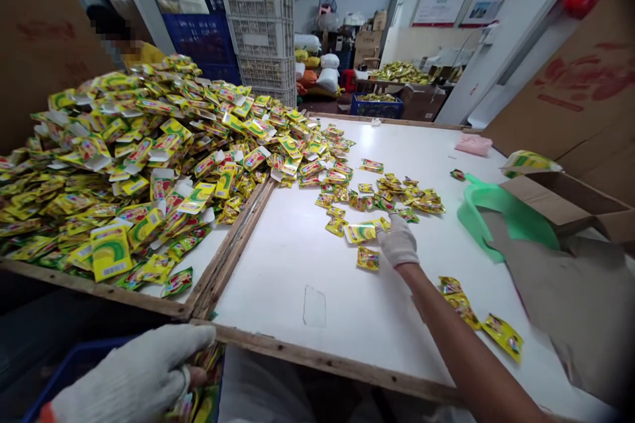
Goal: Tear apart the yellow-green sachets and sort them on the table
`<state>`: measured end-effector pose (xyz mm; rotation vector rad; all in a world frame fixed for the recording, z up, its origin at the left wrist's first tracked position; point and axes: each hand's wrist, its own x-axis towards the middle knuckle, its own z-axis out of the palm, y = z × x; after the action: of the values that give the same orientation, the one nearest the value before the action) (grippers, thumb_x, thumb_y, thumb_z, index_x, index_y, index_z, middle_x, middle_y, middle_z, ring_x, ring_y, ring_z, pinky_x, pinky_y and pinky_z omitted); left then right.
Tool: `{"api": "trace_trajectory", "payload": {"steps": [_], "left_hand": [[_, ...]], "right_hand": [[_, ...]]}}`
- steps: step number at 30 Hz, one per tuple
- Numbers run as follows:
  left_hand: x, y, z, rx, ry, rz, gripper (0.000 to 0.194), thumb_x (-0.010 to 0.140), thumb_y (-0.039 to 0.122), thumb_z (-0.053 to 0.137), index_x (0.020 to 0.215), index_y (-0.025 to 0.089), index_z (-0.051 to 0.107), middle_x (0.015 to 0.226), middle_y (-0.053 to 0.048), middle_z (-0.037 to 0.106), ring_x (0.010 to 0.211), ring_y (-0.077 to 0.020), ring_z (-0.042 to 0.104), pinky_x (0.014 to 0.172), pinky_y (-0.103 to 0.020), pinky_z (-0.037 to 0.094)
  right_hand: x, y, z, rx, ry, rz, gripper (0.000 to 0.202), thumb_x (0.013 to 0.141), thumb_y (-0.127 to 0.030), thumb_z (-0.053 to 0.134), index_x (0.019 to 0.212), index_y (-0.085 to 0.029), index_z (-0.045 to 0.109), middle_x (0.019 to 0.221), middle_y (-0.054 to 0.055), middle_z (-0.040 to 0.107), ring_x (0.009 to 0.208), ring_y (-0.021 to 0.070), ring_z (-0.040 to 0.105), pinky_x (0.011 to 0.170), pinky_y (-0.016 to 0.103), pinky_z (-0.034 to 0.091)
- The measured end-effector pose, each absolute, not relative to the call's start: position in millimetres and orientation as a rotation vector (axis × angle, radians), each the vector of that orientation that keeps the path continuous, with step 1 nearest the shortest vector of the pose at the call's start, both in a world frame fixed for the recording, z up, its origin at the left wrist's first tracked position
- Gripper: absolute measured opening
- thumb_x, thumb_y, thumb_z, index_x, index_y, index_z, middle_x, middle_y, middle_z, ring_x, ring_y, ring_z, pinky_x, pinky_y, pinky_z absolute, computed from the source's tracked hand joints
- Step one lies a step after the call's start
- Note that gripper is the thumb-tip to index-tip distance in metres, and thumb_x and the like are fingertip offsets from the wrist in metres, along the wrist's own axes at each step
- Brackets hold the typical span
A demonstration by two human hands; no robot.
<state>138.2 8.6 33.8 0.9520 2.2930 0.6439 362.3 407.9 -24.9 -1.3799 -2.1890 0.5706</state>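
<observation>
My right hand [398, 242], in a white glove, reaches over the white table, its fingers closed on the right end of a small yellow carton [362, 231]. Just below the carton lies a yellow packet [368, 258]. Beyond the hand, small shiny packets [391, 192] are scattered in a loose cluster. My left hand [129, 370], gloved with a bare fingertip showing, is low at the left over a blue basket [74, 363] of packets. Its thumb stands apart from the bent fingers; the undersides of the fingers are hidden.
A big heap of yellow cartons and packets [163, 145] fills the left table section, past a wooden strip [233, 244]. On the right are a green scoop [510, 211], an open cardboard box [570, 201] and several packets [503, 336]. Stacked crates [258, 26] and a person [143, 53] are behind.
</observation>
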Motion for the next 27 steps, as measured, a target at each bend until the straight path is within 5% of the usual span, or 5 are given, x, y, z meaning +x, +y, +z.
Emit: {"api": "trace_trajectory", "payload": {"steps": [3, 7, 14, 21, 27], "left_hand": [[150, 15, 22, 0.9, 2.173, 0.595, 0.047, 0.065, 0.033, 0.059, 0.111, 0.021, 0.062, 0.116, -0.004, 0.06, 0.11, -0.0243, 0.053, 0.096, -0.031, 0.044], [188, 69, 17, 0.947, 1.921, 0.783, 0.051, 0.07, 0.035, 0.059, 0.118, 0.016, 0.056, 0.119, -0.007, 0.058, 0.111, -0.0224, 0.053, 0.1, -0.033, 0.04], [223, 153, -8, 0.838, 1.586, 1.452, 0.05, 0.072, 0.031, 0.059, 0.117, 0.013, 0.047, 0.119, -0.014, 0.054, 0.106, -0.0201, 0.055, 0.095, -0.034, 0.044], [245, 177, -31, 0.725, 1.417, 1.653, 0.047, 0.064, 0.021, 0.067, 0.102, 0.017, 0.04, 0.093, -0.004, 0.059, 0.085, -0.0147, 0.06, 0.081, -0.03, 0.049], [255, 161, -47, 0.737, 1.558, 1.563, 0.033, 0.07, 0.021, 0.06, 0.098, 0.017, 0.043, 0.086, -0.001, 0.056, 0.078, -0.0116, 0.057, 0.073, -0.025, 0.049]], "right_hand": [[360, 427, -21, -1.447, -2.321, 0.593, 0.07, 0.065, -0.034, 0.065, 0.13, -0.017, 0.044, 0.121, 0.017, 0.05, 0.115, 0.0362, 0.042, 0.093, 0.048, 0.034], [351, 429, -20, -1.225, -2.607, 0.653, 0.077, 0.048, -0.011, 0.073, 0.12, -0.027, 0.054, 0.124, 0.009, 0.051, 0.126, 0.0341, 0.031, 0.102, 0.047, 0.02], [359, 386, 2, -0.888, -2.648, 1.031, 0.064, 0.073, -0.024, 0.055, 0.132, -0.016, 0.035, 0.121, 0.014, 0.054, 0.107, 0.0233, 0.052, 0.092, 0.04, 0.038], [384, 287, -21, -0.217, -1.978, 2.209, 0.067, 0.077, -0.048, 0.058, 0.131, -0.017, 0.035, 0.129, 0.013, 0.048, 0.115, 0.0254, 0.049, 0.094, 0.041, 0.042], [399, 261, -67, -0.838, -1.698, 1.733, 0.035, 0.075, -0.035, 0.063, 0.102, -0.019, 0.049, 0.101, 0.01, 0.063, 0.096, 0.0224, 0.06, 0.087, 0.039, 0.048]]}}
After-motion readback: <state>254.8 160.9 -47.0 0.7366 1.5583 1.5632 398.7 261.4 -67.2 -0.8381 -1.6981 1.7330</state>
